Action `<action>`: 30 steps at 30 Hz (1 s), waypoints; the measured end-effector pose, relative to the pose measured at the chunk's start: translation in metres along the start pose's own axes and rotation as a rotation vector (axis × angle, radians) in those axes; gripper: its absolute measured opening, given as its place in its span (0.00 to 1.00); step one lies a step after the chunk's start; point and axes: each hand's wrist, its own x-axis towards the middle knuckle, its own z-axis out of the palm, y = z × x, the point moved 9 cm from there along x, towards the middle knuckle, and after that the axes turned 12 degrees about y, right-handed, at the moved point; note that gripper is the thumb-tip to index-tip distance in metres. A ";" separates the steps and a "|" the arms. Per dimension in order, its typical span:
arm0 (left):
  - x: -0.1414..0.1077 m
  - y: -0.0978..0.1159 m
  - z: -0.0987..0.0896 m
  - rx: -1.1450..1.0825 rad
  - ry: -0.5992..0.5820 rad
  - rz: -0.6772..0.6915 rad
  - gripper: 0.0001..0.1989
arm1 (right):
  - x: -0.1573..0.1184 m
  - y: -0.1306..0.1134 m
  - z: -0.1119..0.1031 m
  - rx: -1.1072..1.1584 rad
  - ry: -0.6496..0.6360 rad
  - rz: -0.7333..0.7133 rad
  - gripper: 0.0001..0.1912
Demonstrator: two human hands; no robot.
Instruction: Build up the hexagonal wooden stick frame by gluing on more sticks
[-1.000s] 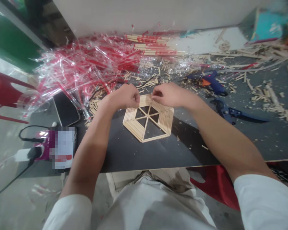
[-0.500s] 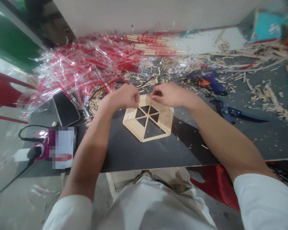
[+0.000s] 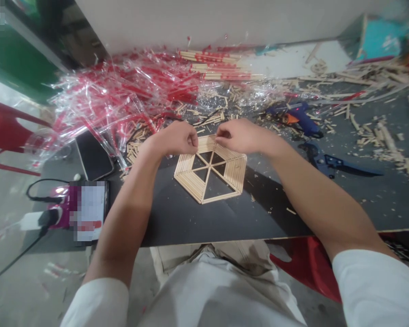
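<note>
A six-sided frame of pale wooden sticks [image 3: 194, 186] lies on the dark table, with spokes that meet at its centre. Stacked sticks fill most of its sides; the front side has only a thin edge. My left hand [image 3: 180, 137] is closed in a pinch at the frame's back left corner. At the back right corner my right hand [image 3: 236, 135] pinches too, its fingertips touching the frame near a spoke. What lies between the fingers of either hand is too small to make out.
Clear and red wrappers [image 3: 122, 86] heap up at the back left, near bundled sticks [image 3: 221, 75]. A blue glue gun [image 3: 303, 119] and blue cutters [image 3: 341, 164] lie right, among stick scraps. Left are a dark phone [image 3: 93, 156], another device [image 3: 90, 211] and a purple plug block [image 3: 64, 206].
</note>
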 end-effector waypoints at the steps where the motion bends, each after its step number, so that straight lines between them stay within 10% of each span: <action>1: 0.000 0.000 0.000 0.005 0.004 0.001 0.11 | 0.000 0.000 0.000 -0.002 0.002 -0.002 0.16; 30: 0.002 0.009 0.004 0.056 -0.007 0.008 0.06 | -0.001 0.000 0.000 0.008 0.012 -0.005 0.16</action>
